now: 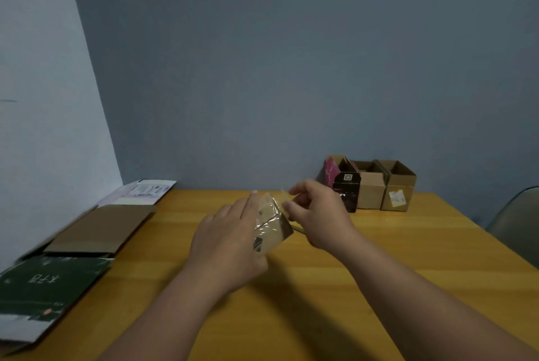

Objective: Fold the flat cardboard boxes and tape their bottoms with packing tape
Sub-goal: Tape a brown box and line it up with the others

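Observation:
A small brown cardboard box is held above the middle of the wooden table, its bottom turned up and covered with shiny clear packing tape. My left hand holds the box from the left, fingers laid flat along its side. My right hand pinches the loose end of the tape strip at the box's far top edge. Blur hides the tape roll, if there is one.
Three folded boxes stand at the back right by the wall: a black and pink one and two brown ones. Flat boxes lie at the left: brown, dark green, white. A chair is at the right edge.

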